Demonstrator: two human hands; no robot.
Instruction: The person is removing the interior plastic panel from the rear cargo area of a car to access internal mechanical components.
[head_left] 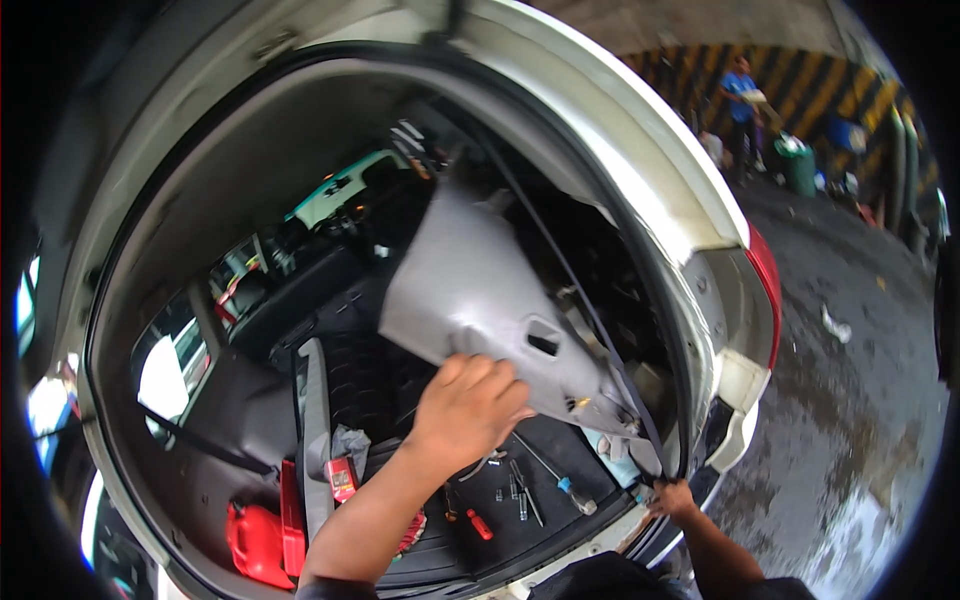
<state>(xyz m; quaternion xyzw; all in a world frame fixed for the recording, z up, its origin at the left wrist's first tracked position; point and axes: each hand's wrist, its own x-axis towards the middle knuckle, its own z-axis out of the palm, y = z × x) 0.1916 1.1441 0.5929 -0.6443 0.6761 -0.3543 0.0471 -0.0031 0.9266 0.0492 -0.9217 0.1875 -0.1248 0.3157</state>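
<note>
A grey plastic trim panel (460, 280) with a rectangular cutout hangs loose inside a car's open rear. My left hand (468, 405) has its fingers curled over the panel's lower left edge. My right hand (672, 498) is closed at the panel's narrow bottom end, by the right corner of the opening; exactly what it holds is hard to make out. A dark belt (550, 235) runs down behind the panel. On the cargo floor below are a red-handled screwdriver (478, 525), a blue-handled tool (575, 500) and several small metal tools.
A red jerrycan (258, 545) and a red box (342, 480) sit at the left, near a black-and-grey object (310, 400). The white bumper corner (737, 410) borders wet pavement (840, 420) on the right. Farther back, a person in blue (740, 100) stands by a green bin (797, 165).
</note>
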